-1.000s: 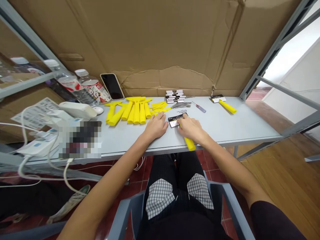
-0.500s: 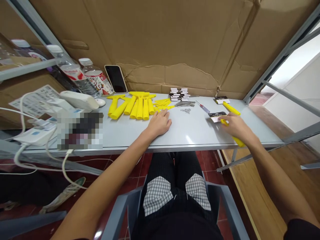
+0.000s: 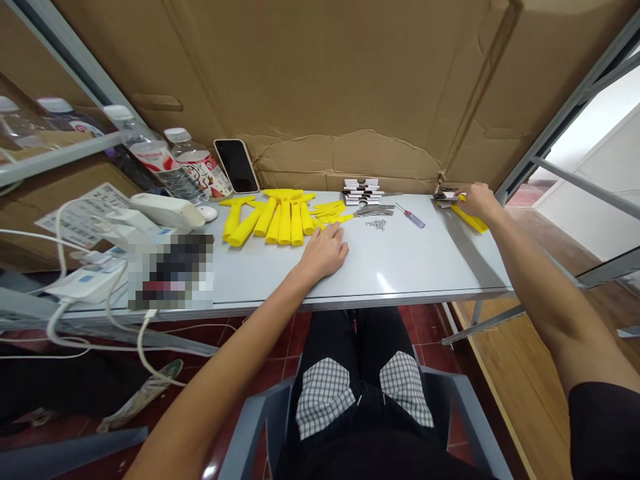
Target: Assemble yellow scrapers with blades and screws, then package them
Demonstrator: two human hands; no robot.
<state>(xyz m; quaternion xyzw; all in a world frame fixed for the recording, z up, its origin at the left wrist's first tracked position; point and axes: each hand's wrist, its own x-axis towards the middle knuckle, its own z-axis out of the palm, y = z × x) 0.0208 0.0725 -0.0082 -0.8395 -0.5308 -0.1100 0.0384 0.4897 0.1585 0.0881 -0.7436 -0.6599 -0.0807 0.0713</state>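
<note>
My left hand point(image 3: 326, 252) rests on the table with its fingers apart, the tips beside thin yellow pieces point(image 3: 330, 211). Wide yellow handles point(image 3: 285, 223) lie in a row to its left. At the back right, my right hand point(image 3: 476, 201) is closed round a yellow tool with a black-and-white card point(image 3: 448, 193), over another yellow handle point(image 3: 471, 220); the fingers hide much of the held tool. Metal blades point(image 3: 375, 210), a heap of small screws point(image 3: 376, 225) and a screwdriver point(image 3: 413, 217) lie between my hands.
Folded white cards point(image 3: 361, 192) are stacked against the cardboard wall point(image 3: 310, 87). A phone point(image 3: 237, 167) leans at the back left, near bottles point(image 3: 200, 167). A power strip point(image 3: 85, 283) with white cables and a blurred object point(image 3: 173, 270) sit at the left.
My right hand has moved back and to the right with the yellow tool and card, and is now over the other card and handle. My left hand has stayed in place on the table.
</note>
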